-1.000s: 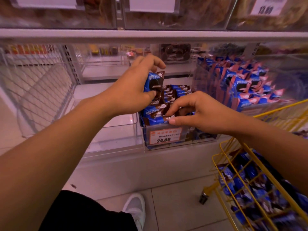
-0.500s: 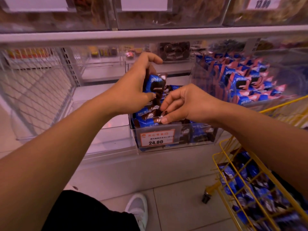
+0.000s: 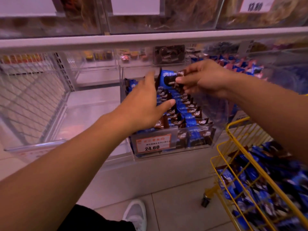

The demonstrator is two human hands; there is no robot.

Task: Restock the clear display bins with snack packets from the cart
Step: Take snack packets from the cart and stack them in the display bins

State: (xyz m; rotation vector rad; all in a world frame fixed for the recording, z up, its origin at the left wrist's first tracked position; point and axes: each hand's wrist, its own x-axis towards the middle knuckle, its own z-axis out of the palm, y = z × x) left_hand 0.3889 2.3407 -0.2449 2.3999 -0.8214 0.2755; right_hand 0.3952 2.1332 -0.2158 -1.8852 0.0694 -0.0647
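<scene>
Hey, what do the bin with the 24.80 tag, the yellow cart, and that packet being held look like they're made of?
Display bin: probably clear acrylic, glossy; the packets show through its walls. Cart: thin metal wire, it seems, with a smooth yellow coating. Snack packet in the right hand: likely plastic film, shiny blue and brown print with a crimped end. The left hand hovers open over the rows.

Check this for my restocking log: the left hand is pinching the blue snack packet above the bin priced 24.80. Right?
Wrong hand. The head view shows the right hand pinching the blue snack packet above the bin priced 24.80; the left hand is open beside it.
</scene>
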